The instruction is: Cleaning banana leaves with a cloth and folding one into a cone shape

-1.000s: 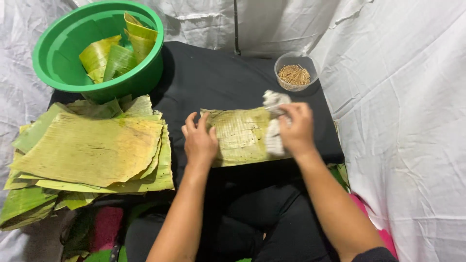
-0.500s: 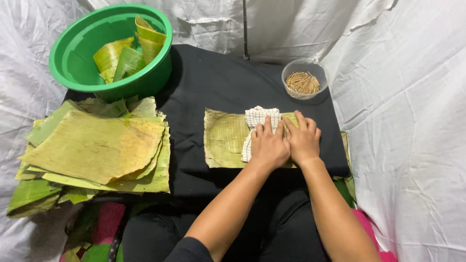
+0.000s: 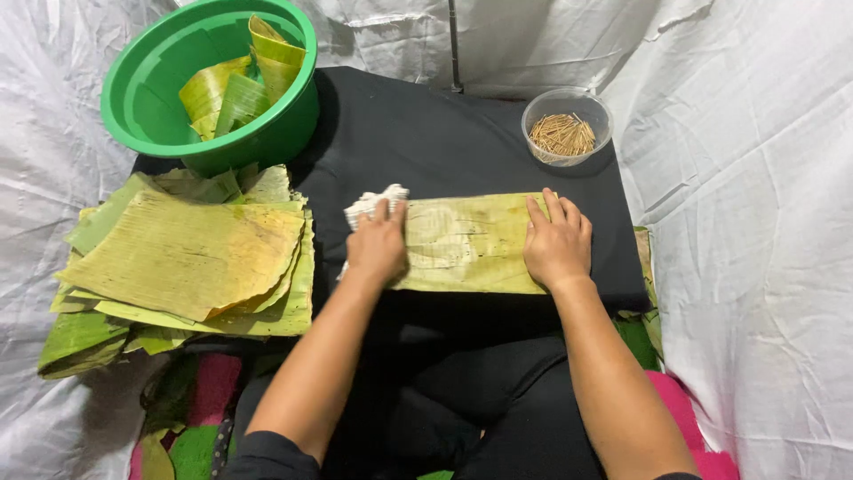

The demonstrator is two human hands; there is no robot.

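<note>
Leaf [image 3: 466, 242]: flat on black surface [image 3: 444, 133], centre frame. Left hand [image 3: 377, 245]: fingers closed on white cloth [image 3: 366, 204], at leaf's left end. Right hand [image 3: 557, 244]: fingers spread flat, pinning right end. Step: wiping, by the look. Leaf stack [image 3: 182, 258] left; green bowl [image 3: 160, 98] upper left; stick cup [image 3: 566, 133] upper right.

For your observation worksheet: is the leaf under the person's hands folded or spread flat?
Spread flat. The leaf lies open on the black cloth, right hand pinning one end, left hand pressing a white cloth at the other.
</note>
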